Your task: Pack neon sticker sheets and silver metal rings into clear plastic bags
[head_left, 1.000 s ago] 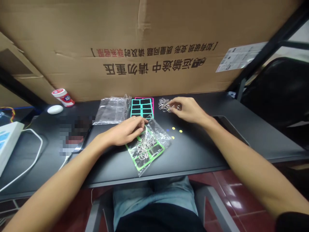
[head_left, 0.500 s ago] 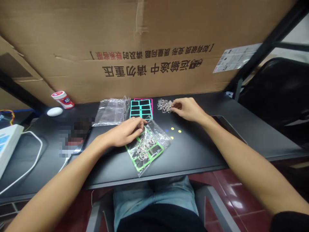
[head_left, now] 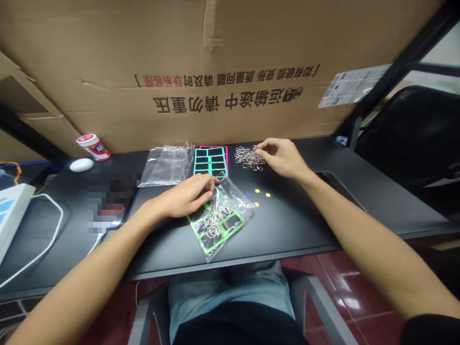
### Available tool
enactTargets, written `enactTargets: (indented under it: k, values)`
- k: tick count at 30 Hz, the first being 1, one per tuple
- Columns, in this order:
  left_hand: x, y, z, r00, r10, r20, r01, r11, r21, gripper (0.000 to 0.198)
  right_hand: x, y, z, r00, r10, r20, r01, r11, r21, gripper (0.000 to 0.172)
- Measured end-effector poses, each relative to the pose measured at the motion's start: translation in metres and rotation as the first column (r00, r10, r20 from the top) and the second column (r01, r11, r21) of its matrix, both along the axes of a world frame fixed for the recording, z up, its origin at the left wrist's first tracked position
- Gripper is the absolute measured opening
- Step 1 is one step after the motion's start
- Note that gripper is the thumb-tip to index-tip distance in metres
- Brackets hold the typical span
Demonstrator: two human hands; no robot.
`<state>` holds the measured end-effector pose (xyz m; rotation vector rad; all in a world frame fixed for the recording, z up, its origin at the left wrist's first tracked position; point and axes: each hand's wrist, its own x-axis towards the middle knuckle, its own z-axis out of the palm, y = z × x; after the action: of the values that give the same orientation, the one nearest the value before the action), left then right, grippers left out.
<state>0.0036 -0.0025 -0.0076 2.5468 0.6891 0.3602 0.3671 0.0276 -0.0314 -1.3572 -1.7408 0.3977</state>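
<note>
The left hand (head_left: 187, 195) and right hand (head_left: 282, 158) are well apart on the matte black counter (head_left: 287, 225). The left hand lies relaxed, its fingers on the edge of a clear plastic bag (head_left: 235, 191) holding a green-framed black sheet (head_left: 230, 225) and a cluster of thin silver rings (head_left: 214, 216). The right hand curls over a loose pile of silver metal rings (head_left: 248, 158), its fingertips among them; whether it grips any, I cannot tell. Beyond the hands lie a teal-framed black sheet (head_left: 210, 161) overlapping a pink-framed sheet (head_left: 213, 147), a crumpled plastic bag (head_left: 167, 165) and small yellow dots (head_left: 257, 191). A large brown cardboard box (head_left: 215, 57) stands behind.
</note>
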Motion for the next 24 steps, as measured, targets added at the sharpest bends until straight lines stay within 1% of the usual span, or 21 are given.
enactTargets:
  k: [2, 4, 6, 9, 11, 13, 14, 15, 16, 17, 18, 19, 20, 21, 22, 23, 24]
  values:
    - [0.0, 0.0, 0.0, 1.0, 0.0, -0.003, 0.0, 1.0, 0.007, 0.014, -0.006, -0.003, 0.002, 0.973, 0.081, -0.215, -0.089, 0.996, -0.028, 0.039]
    - [0.0, 0.0, 0.001, 1.0, 0.0, -0.006, 0.0, 1.0, 0.017, 0.015, -0.015, -0.01, 0.006, 0.9, 0.17, -0.402, -0.218, 0.973, -0.077, 0.046]
    - [0.001, -0.001, 0.001, 1.0, 0.002, -0.009, -0.002, 1.0, 0.023, 0.015, -0.029, -0.02, 0.009, 0.834, 0.242, -0.496, -0.348, 0.928, -0.132, 0.047]
    - [0.001, 0.0, 0.0, 1.0, 0.006, -0.015, -0.006, 1.0, 0.027, 0.014, -0.055, -0.037, 0.01, 0.789, 0.32, -0.525, -0.489, 0.844, -0.221, 0.04]
    - [0.001, 0.0, -0.001, 1.0, 0.009, -0.018, -0.008, 0.999, 0.034, 0.015, -0.071, -0.047, 0.008, 0.779, 0.382, -0.498, -0.559, 0.783, -0.274, 0.035]
    - [0.001, 0.001, -0.002, 1.0, 0.008, -0.016, -0.007, 0.999, 0.042, 0.016, -0.082, -0.055, 0.006, 0.744, 0.476, -0.469, -0.648, 0.687, -0.329, 0.032]
    - [0.0, 0.001, -0.003, 1.0, 0.007, -0.016, -0.007, 0.999, 0.045, 0.016, -0.084, -0.057, 0.006, 0.719, 0.52, -0.462, -0.685, 0.641, -0.345, 0.034]
    - [0.0, 0.002, -0.003, 1.0, 0.007, -0.018, -0.007, 0.999, 0.048, 0.016, -0.084, -0.057, 0.007, 0.699, 0.553, -0.454, -0.71, 0.612, -0.347, 0.036]
    - [0.0, 0.002, -0.003, 1.0, 0.008, -0.02, -0.007, 0.999, 0.049, 0.016, -0.08, -0.057, 0.009, 0.696, 0.569, -0.437, -0.713, 0.617, -0.333, 0.037]
    - [0.0, 0.002, -0.002, 1.0, 0.008, -0.02, -0.007, 0.999, 0.049, 0.016, -0.073, -0.054, 0.012, 0.723, 0.566, -0.396, -0.685, 0.662, -0.304, 0.035]
    - [0.0, 0.002, -0.002, 1.0, 0.007, -0.019, -0.006, 0.999, 0.045, 0.016, -0.063, -0.05, 0.015, 0.775, 0.544, -0.322, -0.625, 0.733, -0.269, 0.033]
    - [0.0, 0.002, -0.002, 1.0, 0.004, -0.014, -0.003, 0.999, 0.039, 0.016, -0.051, -0.045, 0.019, 0.845, 0.488, -0.22, -0.53, 0.819, -0.218, 0.029]
    - [0.0, 0.001, -0.001, 1.0, -0.001, -0.008, 0.001, 1.0, 0.029, 0.015, -0.038, -0.039, 0.022, 0.912, 0.407, -0.059, -0.411, 0.897, -0.166, 0.025]
    - [0.0, 0.001, -0.001, 1.0, -0.006, -0.001, 0.006, 1.0, 0.019, 0.015, -0.024, -0.033, 0.025, 0.941, 0.315, 0.124, -0.301, 0.946, -0.118, 0.022]
    - [0.0, 0.001, -0.001, 1.0, -0.01, 0.003, 0.01, 1.0, 0.01, 0.015, -0.01, -0.026, 0.028, 0.928, 0.239, 0.285, -0.218, 0.97, -0.104, 0.021]
    - [0.0, 0.001, 0.0, 1.0, -0.012, 0.003, 0.012, 1.0, 0.004, 0.014, 0.002, -0.021, 0.029, 0.897, 0.19, 0.398, -0.159, 0.981, -0.112, 0.022]
    - [0.0, 0.0, 0.0, 1.0, -0.012, 0.002, 0.012, 1.0, 0.0, 0.014, 0.013, -0.016, 0.03, 0.869, 0.18, 0.462, -0.128, 0.982, -0.141, 0.024]
